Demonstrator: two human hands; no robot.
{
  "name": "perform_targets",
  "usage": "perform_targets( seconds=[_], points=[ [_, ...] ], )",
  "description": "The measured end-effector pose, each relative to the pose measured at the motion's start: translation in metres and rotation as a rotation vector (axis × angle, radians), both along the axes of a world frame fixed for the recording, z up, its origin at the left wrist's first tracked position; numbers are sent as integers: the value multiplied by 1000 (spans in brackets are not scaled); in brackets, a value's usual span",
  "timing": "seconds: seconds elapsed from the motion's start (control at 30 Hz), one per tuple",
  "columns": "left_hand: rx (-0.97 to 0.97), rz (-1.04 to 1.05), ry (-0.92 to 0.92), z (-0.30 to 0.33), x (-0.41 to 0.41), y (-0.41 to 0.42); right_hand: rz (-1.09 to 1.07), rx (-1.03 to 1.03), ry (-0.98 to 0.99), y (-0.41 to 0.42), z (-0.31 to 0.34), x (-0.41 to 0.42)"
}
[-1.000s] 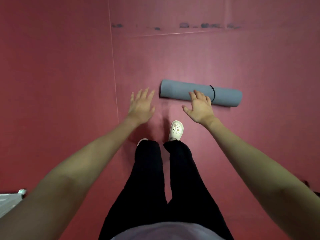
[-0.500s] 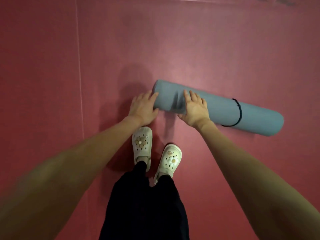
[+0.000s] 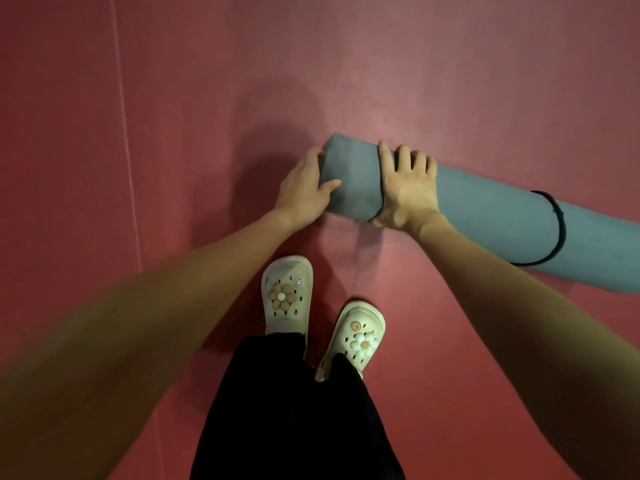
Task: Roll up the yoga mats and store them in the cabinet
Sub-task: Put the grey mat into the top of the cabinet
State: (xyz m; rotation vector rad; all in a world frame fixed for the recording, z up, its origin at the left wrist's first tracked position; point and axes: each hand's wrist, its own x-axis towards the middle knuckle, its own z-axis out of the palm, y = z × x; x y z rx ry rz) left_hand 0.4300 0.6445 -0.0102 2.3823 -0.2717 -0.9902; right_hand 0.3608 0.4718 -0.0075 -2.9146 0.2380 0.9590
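Two hands work one end of the roll. The left hand (image 3: 306, 188) cups the left end face, fingers curled round its far edge, thumb on the near side. The right hand (image 3: 405, 187) grips over the top beside a thin black elastic band (image 3: 380, 181). The grey-blue rolled foam yoga mat (image 3: 485, 213) lies on the red floor (image 3: 173, 133), its long axis running right and nearer; a second band (image 3: 559, 230) rings it well right. Lifting looks next, I'd say, though both hands sit far left of centre.
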Motion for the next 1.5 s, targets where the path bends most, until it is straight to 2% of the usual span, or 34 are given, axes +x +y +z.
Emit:
perform_targets(
  seconds=[0.17, 0.33, 0.4, 0.47, 0.57, 0.67, 0.77, 0.9, 1.0, 1.17, 1.4, 1.5],
  points=[
    [-102, 92, -52, 58, -16, 5, -32, 21, -95, -2, 48, -13],
    [-297, 258, -113, 177, -33, 24, -77, 139, -248, -8, 150, -32],
    [-237, 298, -155, 220, -37, 37, -82, 227, -264, -6, 195, -36],
    [-148, 378, -46, 260, -39, 51, -65, 314, -292, -3, 239, -42],
    [-261, 421, 219, 324, -49, 68, -85, 499, -321, 10, 296, -55],
    [-376, 405, 135, 406, -70, 81, -146, 693, -407, 36, 364, -66],
    [-417, 452, -37, 490, -89, 102, -174, 827, -511, 75, 427, -73],
    [-364, 570, -211, 591, -129, 157, -120, 925, -455, 128, 505, -83],
    [-252, 688, -266, 660, -171, 194, -12, 975, -342, 162, 562, -88],
    [-245, 960, -413, 746, -255, 245, 288, 1049, -296, 224, 636, -110],
    [-190, 1262, -599, 797, -365, 317, 634, 1177, -162, 327, 700, -160],
    [-169, 1344, -623, 803, -401, 362, 719, 1088, -90, 382, 709, -184]
  ],
)
